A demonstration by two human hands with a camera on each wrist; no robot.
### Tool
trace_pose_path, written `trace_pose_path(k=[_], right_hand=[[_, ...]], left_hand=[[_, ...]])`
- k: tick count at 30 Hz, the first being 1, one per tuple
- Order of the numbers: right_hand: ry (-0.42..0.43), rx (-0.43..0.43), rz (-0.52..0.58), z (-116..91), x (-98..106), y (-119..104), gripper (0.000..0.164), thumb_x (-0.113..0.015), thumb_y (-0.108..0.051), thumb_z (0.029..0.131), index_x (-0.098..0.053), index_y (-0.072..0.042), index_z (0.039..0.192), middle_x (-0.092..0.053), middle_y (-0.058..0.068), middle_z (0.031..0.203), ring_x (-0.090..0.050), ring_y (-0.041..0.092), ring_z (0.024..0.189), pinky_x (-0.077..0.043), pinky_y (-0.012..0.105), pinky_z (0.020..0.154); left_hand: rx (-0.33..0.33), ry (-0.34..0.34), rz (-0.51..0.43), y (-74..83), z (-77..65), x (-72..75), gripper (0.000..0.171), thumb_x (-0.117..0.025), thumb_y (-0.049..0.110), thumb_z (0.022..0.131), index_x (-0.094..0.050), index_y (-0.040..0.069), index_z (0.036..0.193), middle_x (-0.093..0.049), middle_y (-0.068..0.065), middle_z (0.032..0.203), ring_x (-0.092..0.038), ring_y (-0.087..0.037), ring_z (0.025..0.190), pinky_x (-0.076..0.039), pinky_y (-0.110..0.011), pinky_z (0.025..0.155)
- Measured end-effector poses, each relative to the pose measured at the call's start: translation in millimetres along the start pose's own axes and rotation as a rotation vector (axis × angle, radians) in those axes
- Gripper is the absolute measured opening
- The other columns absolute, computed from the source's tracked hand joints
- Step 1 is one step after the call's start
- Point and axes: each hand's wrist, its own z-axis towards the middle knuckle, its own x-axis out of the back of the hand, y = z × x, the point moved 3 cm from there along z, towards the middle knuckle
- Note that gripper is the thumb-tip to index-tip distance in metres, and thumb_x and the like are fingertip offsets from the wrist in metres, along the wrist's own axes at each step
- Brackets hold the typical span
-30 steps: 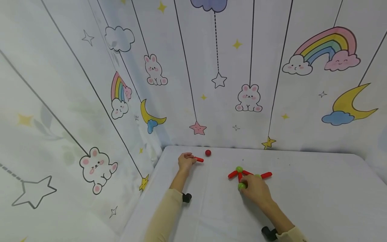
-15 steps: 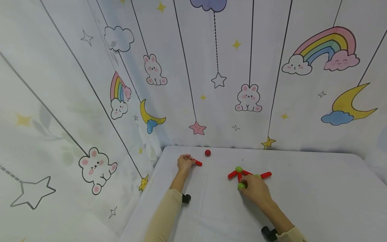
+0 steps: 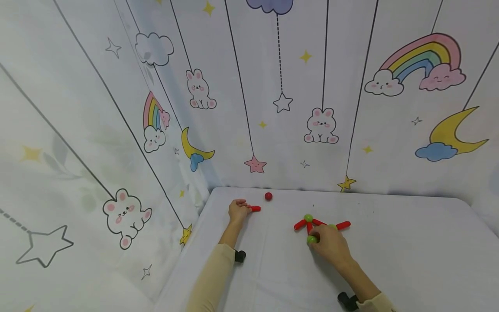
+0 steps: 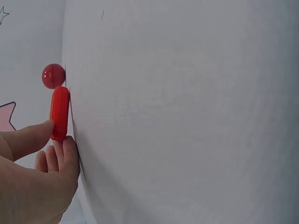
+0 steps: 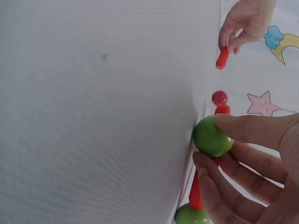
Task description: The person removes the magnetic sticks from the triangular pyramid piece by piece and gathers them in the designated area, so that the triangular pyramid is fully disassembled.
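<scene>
My left hand (image 3: 238,211) pinches one end of a short red rod (image 3: 255,209) near the far left of the table. In the left wrist view the thumb and a finger grip the lower end of this rod (image 4: 60,112). My right hand (image 3: 333,248) holds a green ball (image 5: 210,136) between thumb and fingers. That ball belongs to a figure of red rods and green balls lying on the cloth, with another green ball (image 3: 308,218) at its top. A third green ball (image 3: 332,226) is partly hidden behind the right hand, and a red rod (image 3: 343,225) sticks out from it.
A loose red ball (image 3: 268,196) lies near the table's back edge, right of the left hand. White cloth covers the table (image 3: 409,251). Behind it hangs a curtain (image 3: 288,143) printed with rabbits, stars and rainbows. Both wrists wear black cameras.
In the left hand the red rod dips its free end toward the front, then comes back nearly level. The right hand and the rod-and-ball figure stay in place.
</scene>
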Motion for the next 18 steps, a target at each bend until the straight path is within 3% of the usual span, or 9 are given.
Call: trace_pose_path(k=[6, 12, 18], right_hand=[[-0.005, 0.007, 0.013, -1.6, 1.3, -0.3, 0.021, -0.087, -0.006, 0.079, -0.079, -0.008, 0.098, -0.067, -0.001, 0.082, -0.056, 0.017, 0.074, -0.051, 0.033, 0.065], [-0.013, 0.022, 0.009, -1.9, 0.4, 1.1, 0.026, -0.088, -0.005, 0.078, -0.079, -0.007, 0.103, -0.069, 0.0, 0.088, -0.056, 0.017, 0.078, -0.054, 0.035, 0.07], [-0.031, 0.022, -0.009, -2.2, 0.5, 1.8, 0.031, -0.091, -0.007, 0.077, -0.079, -0.008, 0.105, -0.069, 0.0, 0.09, -0.057, 0.018, 0.08, -0.056, 0.037, 0.072]], left_hand=[[-0.013, 0.01, 0.027, 0.2, -1.3, -1.1, 0.048, -0.067, -0.024, 0.078, -0.06, -0.011, 0.124, -0.068, -0.024, 0.109, -0.071, -0.036, 0.106, -0.062, -0.035, 0.085], [-0.024, 0.041, 0.037, -2.0, -0.4, -1.5, 0.048, -0.065, -0.025, 0.074, -0.061, -0.011, 0.12, -0.069, -0.019, 0.1, -0.072, -0.029, 0.096, -0.062, -0.03, 0.075], [-0.025, 0.025, 0.031, -0.3, -0.2, -2.4, 0.049, -0.065, -0.025, 0.075, -0.061, -0.011, 0.122, -0.068, -0.018, 0.103, -0.07, -0.031, 0.102, -0.061, -0.032, 0.078]])
